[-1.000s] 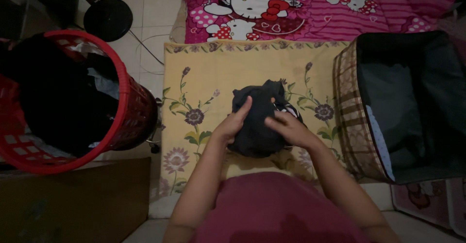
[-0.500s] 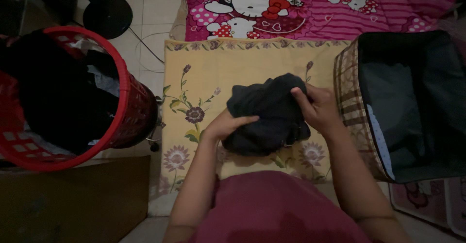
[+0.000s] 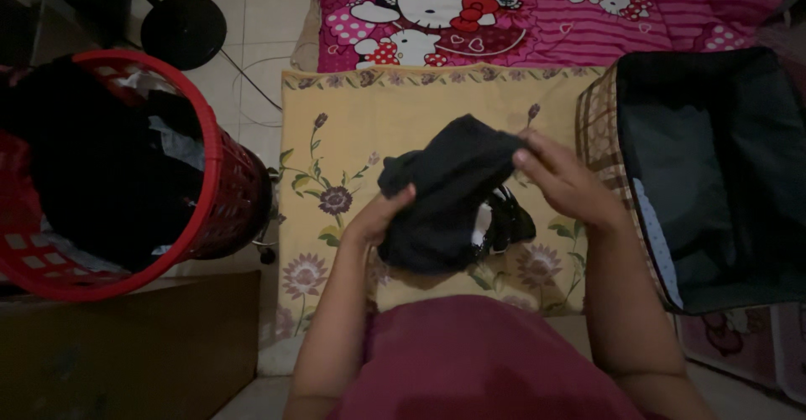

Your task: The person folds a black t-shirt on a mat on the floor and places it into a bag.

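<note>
Both sets of my fingers pinch a dark garment [image 3: 445, 193] at centre frame: my left hand [image 3: 378, 217] grips its lower-left edge, my right hand [image 3: 564, 181] its upper-right corner. Its long axis slants from lower left to upper right, above a yellow flowered mat [image 3: 353, 126]. A red laundry basket [image 3: 222, 177] stands at left, a dark open bag [image 3: 714, 185] at right, a pink cartoon blanket [image 3: 537, 17] along the top, on tiled floor [image 3: 260, 17].
</note>
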